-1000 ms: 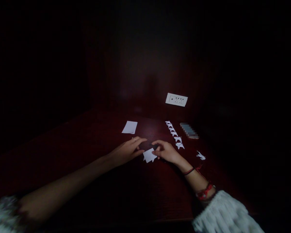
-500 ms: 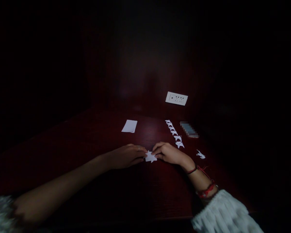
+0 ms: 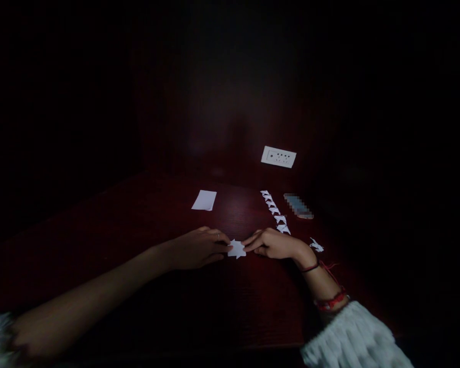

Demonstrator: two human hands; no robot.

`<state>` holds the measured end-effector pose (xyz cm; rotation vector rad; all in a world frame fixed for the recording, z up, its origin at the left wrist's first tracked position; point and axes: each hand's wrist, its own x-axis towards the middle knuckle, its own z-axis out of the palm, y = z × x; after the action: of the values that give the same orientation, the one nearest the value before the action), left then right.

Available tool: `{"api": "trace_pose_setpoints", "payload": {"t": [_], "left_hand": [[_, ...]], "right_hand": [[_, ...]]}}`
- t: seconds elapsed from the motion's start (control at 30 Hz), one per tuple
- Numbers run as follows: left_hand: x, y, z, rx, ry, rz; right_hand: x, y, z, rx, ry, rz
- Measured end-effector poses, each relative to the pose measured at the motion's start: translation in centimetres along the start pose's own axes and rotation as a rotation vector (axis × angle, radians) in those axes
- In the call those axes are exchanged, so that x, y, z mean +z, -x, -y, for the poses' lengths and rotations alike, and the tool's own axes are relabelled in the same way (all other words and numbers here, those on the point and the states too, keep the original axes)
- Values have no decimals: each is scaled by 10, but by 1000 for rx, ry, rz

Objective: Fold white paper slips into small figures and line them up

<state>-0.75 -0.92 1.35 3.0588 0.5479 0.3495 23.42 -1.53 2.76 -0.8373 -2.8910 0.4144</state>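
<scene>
A small white folded paper piece (image 3: 236,249) lies on the dark red table (image 3: 138,230) between my two hands. My left hand (image 3: 201,247) rests at its left edge, fingertips pressed on the paper, a ring on one finger. My right hand (image 3: 272,244) holds the right edge with stretched fingers pressing down. A row of several finished small folded white shapes (image 3: 275,210) runs just beyond my right hand, and one more folded shape (image 3: 316,246) lies by my right wrist.
A flat white paper sheet (image 3: 204,200) lies further back on the table. A white wall socket plate (image 3: 278,157) sits on the dark back panel. A phone-like object (image 3: 298,205) lies right of the paper row. The surroundings are very dark.
The paper between my hands has gone from a larger sheet to a smaller, more compact shape. Both hands have closed in on it and now press it against the table.
</scene>
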Motion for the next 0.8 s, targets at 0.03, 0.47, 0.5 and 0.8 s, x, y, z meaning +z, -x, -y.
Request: {"api": "trace_pose_setpoints", "payload": {"t": [0.03,0.47,0.5,0.8], "left_hand": [[0,0,-1,-10,18,-1],[-2,-4,-6,-44,27,-74],[-2,-4,-6,-38,17,-85],[7,2,-2,-7,-59,-68]], "right_hand": [[0,0,0,10,-3,-1],[-1,-3,7,71,-4,-68],[-1,-3,8,71,-1,-74],[2,-7,17,62,86,-39]]}}
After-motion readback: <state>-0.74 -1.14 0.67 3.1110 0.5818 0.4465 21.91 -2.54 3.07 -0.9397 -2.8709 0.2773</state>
